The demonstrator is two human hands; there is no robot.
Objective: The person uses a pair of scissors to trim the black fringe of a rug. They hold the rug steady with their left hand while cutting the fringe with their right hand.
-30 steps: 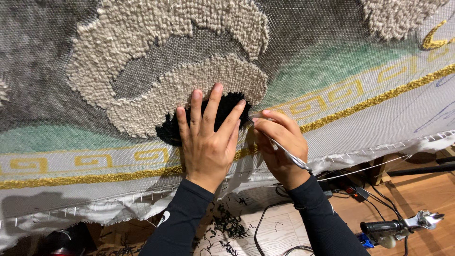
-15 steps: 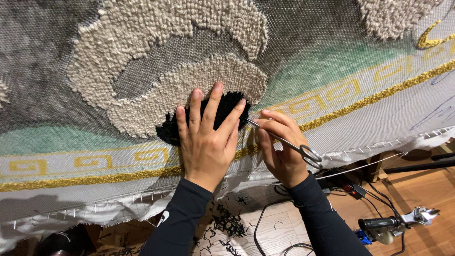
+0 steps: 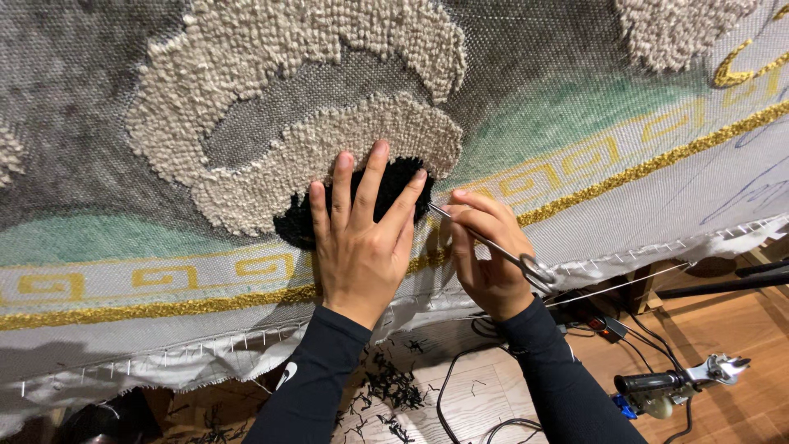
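Black tufted pile (image 3: pixel 394 182), soft and yielding, sits mid-canvas under the beige loop section (image 3: pixel 329 156). My left hand (image 3: pixel 362 238) lies open and flat on it, fingers spread. My right hand (image 3: pixel 485 255) is closed around thin steel scissors (image 3: pixel 493 245), tips just right of the pile. No containers present; black yarn clippings (image 3: pixel 390 386) lie on the floor.

A stretched backing cloth (image 3: pixel 148 107) was seen filling the upper view, tufted with cream loops (image 3: pixel 271 99) and edged by a gold yarn band (image 3: pixel 625 177). The left hand (image 3: pixel 362 242) was laid flat, fingers spread, over a patch of black pile (image 3: pixel 390 185). Thin scissors (image 3: pixel 493 247) were gripped in the right hand (image 3: pixel 485 255), their tips set at the patch's right edge. Black yarn clippings (image 3: pixel 394 382) were scattered on the wooden floor (image 3: pixel 740 411) below, near a tufting tool (image 3: pixel 678 386).
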